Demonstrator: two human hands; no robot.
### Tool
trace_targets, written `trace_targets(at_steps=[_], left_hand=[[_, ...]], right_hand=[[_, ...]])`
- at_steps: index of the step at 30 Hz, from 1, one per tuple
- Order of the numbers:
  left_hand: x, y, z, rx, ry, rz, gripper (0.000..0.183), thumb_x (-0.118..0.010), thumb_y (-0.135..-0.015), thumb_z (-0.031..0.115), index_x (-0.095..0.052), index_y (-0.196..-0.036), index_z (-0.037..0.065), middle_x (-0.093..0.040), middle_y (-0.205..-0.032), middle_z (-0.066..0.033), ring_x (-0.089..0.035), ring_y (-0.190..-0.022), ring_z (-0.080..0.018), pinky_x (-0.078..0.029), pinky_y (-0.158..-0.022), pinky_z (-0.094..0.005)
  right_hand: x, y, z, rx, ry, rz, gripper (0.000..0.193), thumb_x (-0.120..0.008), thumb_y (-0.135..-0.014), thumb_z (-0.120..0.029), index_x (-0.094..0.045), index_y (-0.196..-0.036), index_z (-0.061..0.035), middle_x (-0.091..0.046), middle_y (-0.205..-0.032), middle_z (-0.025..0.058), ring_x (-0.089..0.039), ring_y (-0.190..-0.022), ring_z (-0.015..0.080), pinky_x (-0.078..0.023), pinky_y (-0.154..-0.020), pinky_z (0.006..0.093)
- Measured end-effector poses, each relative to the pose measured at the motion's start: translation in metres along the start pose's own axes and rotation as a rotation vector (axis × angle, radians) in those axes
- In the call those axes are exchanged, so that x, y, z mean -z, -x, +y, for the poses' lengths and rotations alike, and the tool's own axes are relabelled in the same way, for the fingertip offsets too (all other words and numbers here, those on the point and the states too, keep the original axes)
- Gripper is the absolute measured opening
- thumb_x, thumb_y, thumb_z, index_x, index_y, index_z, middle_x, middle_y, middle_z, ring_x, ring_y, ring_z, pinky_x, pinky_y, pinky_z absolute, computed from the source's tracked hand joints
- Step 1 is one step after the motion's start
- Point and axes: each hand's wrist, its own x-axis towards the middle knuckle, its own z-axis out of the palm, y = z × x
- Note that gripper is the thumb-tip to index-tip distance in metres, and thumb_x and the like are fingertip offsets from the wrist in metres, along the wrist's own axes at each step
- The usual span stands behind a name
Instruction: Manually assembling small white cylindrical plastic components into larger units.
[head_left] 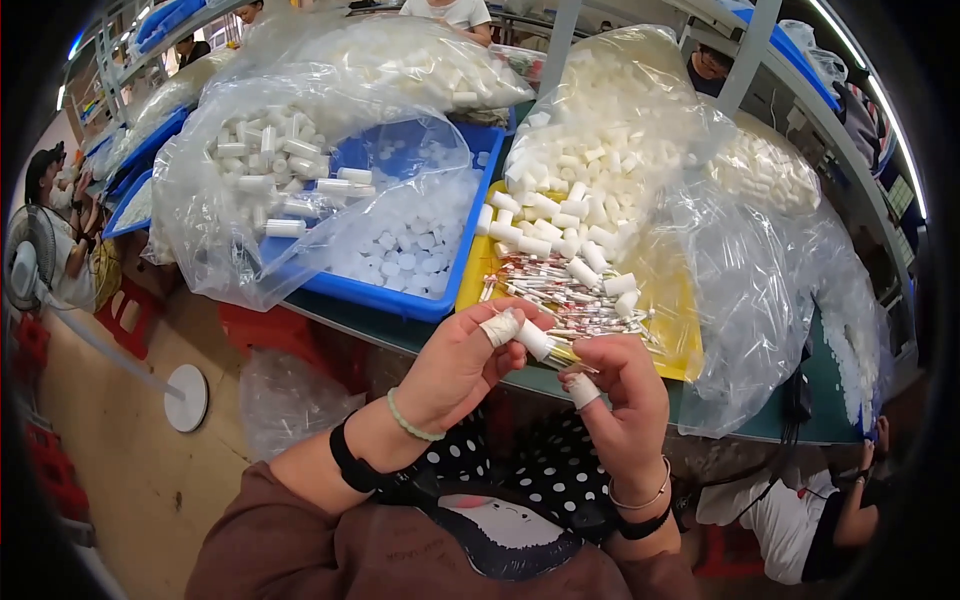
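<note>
Between the thumb and fingers of my left hand is a white cylinder. My right hand pinches a thin, pale stick-like piece whose end meets the cylinder; I cannot tell how far it goes in. Both thumbs are wrapped in whitish tape. Just beyond the hands, a yellow tray holds a heap of thin white-and-red sticks with white cylinders piled behind them.
Left of the yellow tray stands a blue tray of small white caps. Clear bags of cylinders lean over both trays. A metal rack post rises behind. A fan stands at the left; other people sit nearby.
</note>
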Motion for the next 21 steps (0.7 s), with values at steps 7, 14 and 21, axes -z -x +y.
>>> trace_targets(at_steps=[7,14,21], left_hand=[[0.002,-0.004,0.005,0.171,0.058,-0.001,0.023,-0.047,-0.099,0.018,-0.059,-0.111,0.003,-0.061,-0.099,0.0002,-0.055,-0.075,-0.0010,-0.050,-0.071,-0.0161],[0.000,-0.001,-0.003,0.089,-0.008,0.012,0.027,-0.044,-0.100,0.019,-0.056,-0.117,0.002,-0.060,-0.099,0.0007,-0.054,-0.077,-0.0020,-0.049,-0.074,-0.0183],[-0.001,0.000,-0.018,0.029,-0.167,-0.090,0.042,-0.035,-0.100,0.029,-0.048,-0.129,0.002,-0.057,-0.117,-0.0020,-0.048,-0.082,-0.0052,-0.042,-0.080,-0.0208]], right_hand=[[0.010,-0.002,-0.009,0.120,0.256,-0.088,0.029,-0.060,-0.081,0.010,-0.055,-0.109,0.0020,-0.054,-0.103,0.0091,-0.060,-0.083,0.0124,-0.052,-0.072,0.0242],[0.001,0.004,-0.004,-0.262,-0.107,-0.010,0.023,-0.062,-0.082,0.005,-0.056,-0.104,0.0019,-0.054,-0.095,0.0058,-0.058,-0.077,0.0101,-0.049,-0.068,0.0228],[-0.017,0.005,0.016,0.108,0.168,0.067,0.024,-0.059,-0.084,0.006,-0.053,-0.106,0.0009,-0.054,-0.099,0.0061,-0.058,-0.077,0.0105,-0.049,-0.066,0.0222]])
